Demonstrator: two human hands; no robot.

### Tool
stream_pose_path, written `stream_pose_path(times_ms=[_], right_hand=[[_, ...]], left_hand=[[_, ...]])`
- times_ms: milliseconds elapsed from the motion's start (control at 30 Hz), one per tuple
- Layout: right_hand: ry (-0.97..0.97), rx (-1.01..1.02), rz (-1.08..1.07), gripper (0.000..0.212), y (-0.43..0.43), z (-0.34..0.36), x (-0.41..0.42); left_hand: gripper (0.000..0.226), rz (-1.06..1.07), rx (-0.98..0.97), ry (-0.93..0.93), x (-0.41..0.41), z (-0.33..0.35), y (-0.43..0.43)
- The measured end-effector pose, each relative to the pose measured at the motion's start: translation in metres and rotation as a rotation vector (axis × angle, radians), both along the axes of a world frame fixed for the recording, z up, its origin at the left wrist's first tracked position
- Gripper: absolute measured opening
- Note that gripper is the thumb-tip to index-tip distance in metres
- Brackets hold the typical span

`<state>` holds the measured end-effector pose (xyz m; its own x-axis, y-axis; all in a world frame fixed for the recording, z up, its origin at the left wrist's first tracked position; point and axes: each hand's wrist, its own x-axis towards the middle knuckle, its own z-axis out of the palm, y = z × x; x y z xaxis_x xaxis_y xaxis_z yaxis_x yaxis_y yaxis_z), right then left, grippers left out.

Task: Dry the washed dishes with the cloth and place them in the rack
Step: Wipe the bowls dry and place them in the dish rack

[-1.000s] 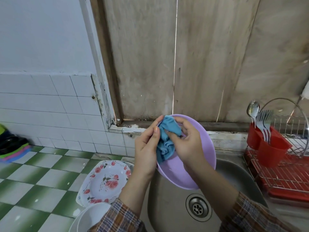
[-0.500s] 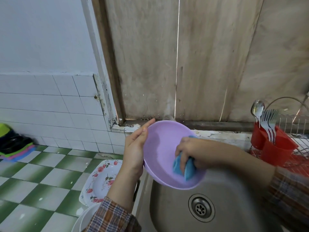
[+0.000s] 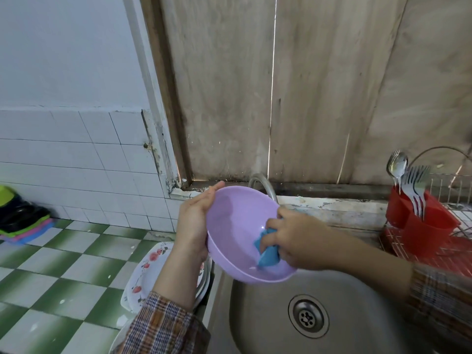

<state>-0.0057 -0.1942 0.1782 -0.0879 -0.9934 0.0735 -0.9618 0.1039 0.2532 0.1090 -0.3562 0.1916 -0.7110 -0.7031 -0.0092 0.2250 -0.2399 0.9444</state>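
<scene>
My right hand (image 3: 298,238) clenches the blue cloth (image 3: 265,254) inside the purple plastic bowl (image 3: 237,226), which is tilted above the sink (image 3: 357,315). Left hand (image 3: 196,221) props the outer wall, fingers fairly straight. Bowl looks light, stiff, probably slick if wet; I'd pinch the rim.

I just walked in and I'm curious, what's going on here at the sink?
A person is drying a purple bowl over the sink. The left hand supports it from outside, and the right hand rubs a blue cloth inside it. Flowered plates wait on the left; the rack stands on the right.
</scene>
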Motion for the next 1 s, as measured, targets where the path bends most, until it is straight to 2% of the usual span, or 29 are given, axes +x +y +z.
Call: stream_pose_path(times_ms=[100, 200, 267, 367, 400, 500, 567, 600, 700, 733, 867, 900, 967, 1000], right_hand=[[-0.291, 0.111, -0.121, 0.042, 0.0, 0.003, 0.027], [-0.782, -0.006, -0.176, 0.039, -0.013, 0.006, 0.041], [-1.126, -0.226, -0.262, 0.033, -0.026, 0.005, 0.048], [-1.71, -0.706, -0.434, 0.032, -0.045, 0.006, 0.056], [-1.826, -0.873, -0.48, 0.03, -0.051, 0.006, 0.052], [-1.844, -1.32, -0.675, 0.026, -0.063, 0.009, 0.027], [-1.871, -1.414, -0.741, 0.028, -0.067, 0.01, 0.022], [-1.907, -1.377, -0.707, 0.029, -0.067, 0.009, 0.025], [-1.986, -1.052, -0.525, 0.026, -0.059, 0.012, 0.048], [-2.003, -1.03, -0.508, 0.024, -0.058, 0.012, 0.049], [-1.923, -1.422, -0.777, 0.029, -0.063, 0.011, 0.024], [-1.979, -1.412, -0.766, 0.027, -0.065, 0.011, 0.023], [-2.213, -1.145, -0.551, 0.023, -0.062, 0.014, 0.036], [-2.216, -0.94, -0.42, 0.023, -0.057, 0.015, 0.045]], left_hand=[[0.021, 0.116, 0.046, -0.001, -0.006, -0.005, 0.006], [0.022, 0.15, 0.071, 0.038, -0.009, -0.01, 0.018], [0.024, 0.149, 0.066, 0.055, -0.01, -0.013, 0.029], [0.026, 0.101, 0.126, 0.114, -0.013, -0.012, 0.043], [0.027, 0.078, 0.14, 0.134, -0.013, -0.01, 0.046], [0.025, 0.045, 0.091, 0.17, -0.013, -0.009, 0.051], [0.025, 0.04, 0.049, 0.179, -0.013, -0.009, 0.056], [0.026, 0.042, 0.045, 0.183, -0.013, -0.009, 0.058], [0.028, 0.071, 0.091, 0.202, -0.013, -0.01, 0.057], [0.028, 0.067, 0.09, 0.209, -0.012, -0.011, 0.055], [0.025, 0.054, 0.023, 0.22, -0.01, -0.012, 0.059], [0.025, 0.065, 0.013, 0.229, -0.01, -0.013, 0.062], [0.026, 0.096, 0.014, 0.247, -0.011, -0.013, 0.062], [0.026, 0.117, 0.025, 0.255, -0.011, -0.012, 0.058]])
